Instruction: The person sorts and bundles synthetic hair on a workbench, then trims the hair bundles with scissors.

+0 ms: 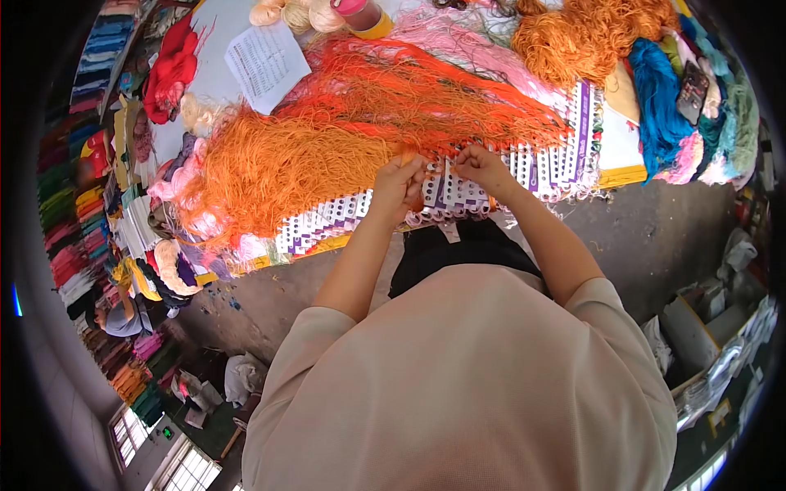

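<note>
A long white and purple colour card (548,164) lies along the table's near edge, with loops of thread tied through its slots. My left hand (399,184) is closed on a bunch of orange thread (286,164) at the card's edge. My right hand (485,167) pinches thread strands just to the right, over the card. The two hands are a few centimetres apart. Red-orange threads (426,90) fan out across the table behind them.
Pink thread (458,37), a second orange skein (589,33) and blue thread (659,106) lie further back. A printed sheet (266,64) and a red bundle (172,69) sit at the left. Shelves of coloured yarn (74,188) line the left side. A phone (694,92) rests at the right.
</note>
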